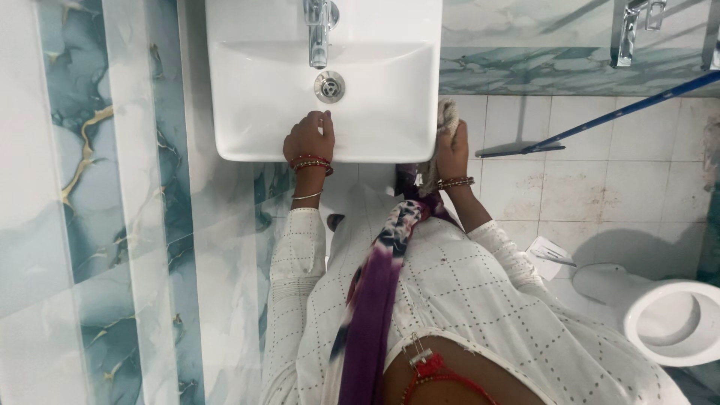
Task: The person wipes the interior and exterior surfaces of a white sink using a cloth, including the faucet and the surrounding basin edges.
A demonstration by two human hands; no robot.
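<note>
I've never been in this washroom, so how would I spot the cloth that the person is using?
Find the white wash basin on the marbled wall, with its chrome tap and round drain. Go to the basin's right edge, where the right hand presses a crumpled beige cloth against the side. It is the only soft, rumpled thing there; the left hand rests bare on the front rim.

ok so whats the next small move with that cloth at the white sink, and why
Probably draw the crumpled beige cloth along the white ceramic basin's right edge: the right hand presses it against that side, while the left hand braces on the front rim.
</note>
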